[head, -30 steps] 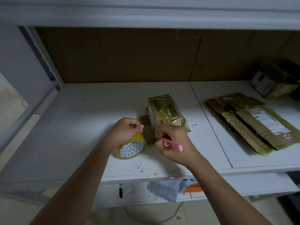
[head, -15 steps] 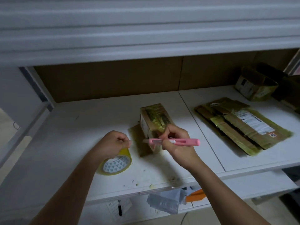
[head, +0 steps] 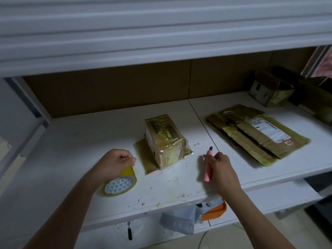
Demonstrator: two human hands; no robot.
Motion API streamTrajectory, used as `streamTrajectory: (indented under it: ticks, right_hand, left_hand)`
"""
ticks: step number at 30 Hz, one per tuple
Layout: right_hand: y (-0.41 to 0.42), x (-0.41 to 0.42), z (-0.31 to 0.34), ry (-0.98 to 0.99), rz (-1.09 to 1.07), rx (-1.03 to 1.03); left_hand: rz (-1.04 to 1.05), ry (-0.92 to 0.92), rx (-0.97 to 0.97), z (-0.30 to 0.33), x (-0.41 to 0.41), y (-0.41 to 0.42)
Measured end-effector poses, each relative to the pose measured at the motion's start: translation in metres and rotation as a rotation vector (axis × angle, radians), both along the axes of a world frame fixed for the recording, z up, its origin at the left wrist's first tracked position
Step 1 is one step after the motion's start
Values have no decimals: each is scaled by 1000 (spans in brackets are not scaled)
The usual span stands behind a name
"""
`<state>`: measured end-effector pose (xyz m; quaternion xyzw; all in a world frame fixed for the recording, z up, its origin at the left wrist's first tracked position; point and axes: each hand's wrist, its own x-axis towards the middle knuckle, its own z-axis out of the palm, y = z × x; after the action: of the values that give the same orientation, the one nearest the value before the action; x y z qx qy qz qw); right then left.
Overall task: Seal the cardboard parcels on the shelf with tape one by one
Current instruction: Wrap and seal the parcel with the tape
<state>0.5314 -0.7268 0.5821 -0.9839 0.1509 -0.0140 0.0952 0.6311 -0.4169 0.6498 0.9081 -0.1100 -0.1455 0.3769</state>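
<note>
The left hand (head: 115, 163) grips the yellow tape roll (head: 119, 184) on the shelf (head: 71, 146), apparently steadying it, while the right hand (head: 220, 169) holds a pink cutter (head: 208, 167) just clear of the taped parcel (head: 166, 139) standing between them.

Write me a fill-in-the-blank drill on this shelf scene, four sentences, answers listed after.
1. The left hand holds a roll of ____ tape.
2. The right hand holds a ____ cutter.
3. The taped parcel stands ____ the two hands.
4. The flattened cardboard lies to the ____ of the parcel.

Answers: yellow; pink; between; right
</note>
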Motion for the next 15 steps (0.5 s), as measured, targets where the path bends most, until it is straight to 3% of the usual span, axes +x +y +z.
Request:
streamTrajectory:
  ticks: [2, 5, 6, 9, 12, 15]
  right_hand:
    - [10, -4, 11, -26, -41, -40]
    - [47, -13, 24, -296, 62, 32]
    - [65, -16, 28, -345, 176, 155]
    - [123, -12, 30, -237, 397, 587]
    - [163, 9, 33, -230, 291, 970]
    - [182, 25, 31, -244, 97, 1226]
  left_hand:
    - [-5, -3, -19, 1, -2, 2]
    - [6, -4, -30, -1, -4, 5]
    - [8, -10, -37, -2, -4, 6]
    - [1, -33, -49, -4, -5, 7]
    - [-9, -83, -30, -5, -6, 8]
    - [-6, -109, -12, -6, -7, 12]
